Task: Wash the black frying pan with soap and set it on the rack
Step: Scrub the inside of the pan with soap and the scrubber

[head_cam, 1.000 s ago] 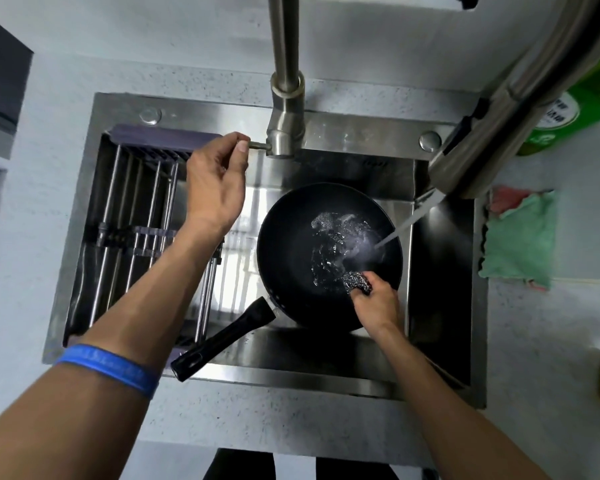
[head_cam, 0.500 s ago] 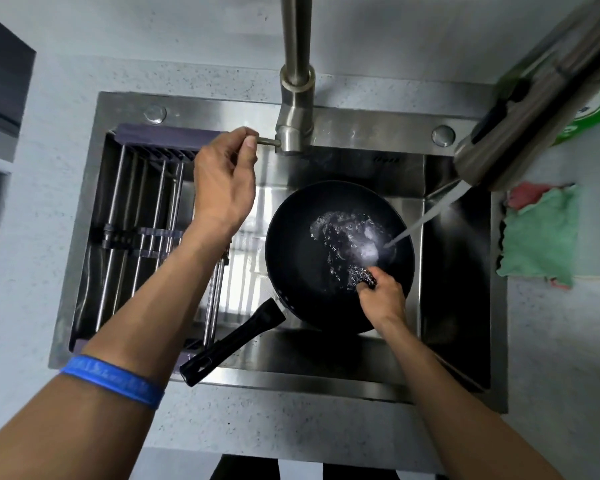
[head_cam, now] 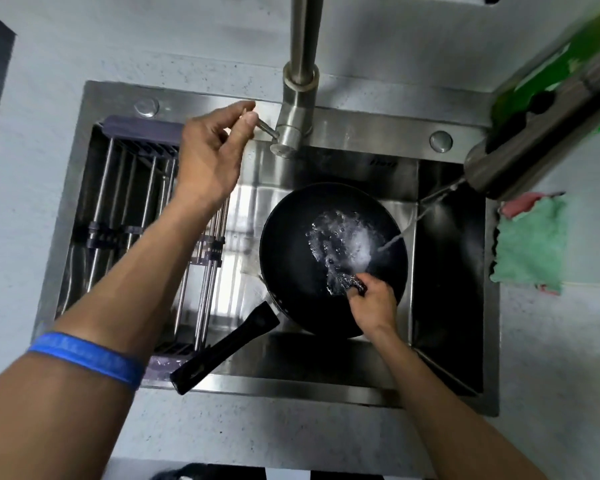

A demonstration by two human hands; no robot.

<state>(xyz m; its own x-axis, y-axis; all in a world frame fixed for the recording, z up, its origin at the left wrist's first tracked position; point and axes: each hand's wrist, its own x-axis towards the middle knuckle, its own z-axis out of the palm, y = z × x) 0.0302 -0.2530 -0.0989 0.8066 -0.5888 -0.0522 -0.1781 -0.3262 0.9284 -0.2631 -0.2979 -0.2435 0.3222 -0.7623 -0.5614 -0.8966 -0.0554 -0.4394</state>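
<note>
A steel sink (head_cam: 343, 384) is set into a speckled grey tabletop (head_cam: 222, 431), with a green cloth (head_cam: 530, 244) laid by its right edge. The pan (head_cam: 291, 251) is sat flat in the basin so water from the spout (head_cam: 520, 154) lands inside it, handle pointed at the front-left corner. The rack (head_cam: 132, 216) is kept on the left side. The tap lever (head_cam: 267, 128) is pinched by the left hand (head_cam: 212, 150), probably to tweak flow. A scrubber (head_cam: 352, 282) is gripped by the right hand (head_cam: 373, 308), pressed in the pan. Versus earlier, little is changed; the splash looks bigger.
</note>
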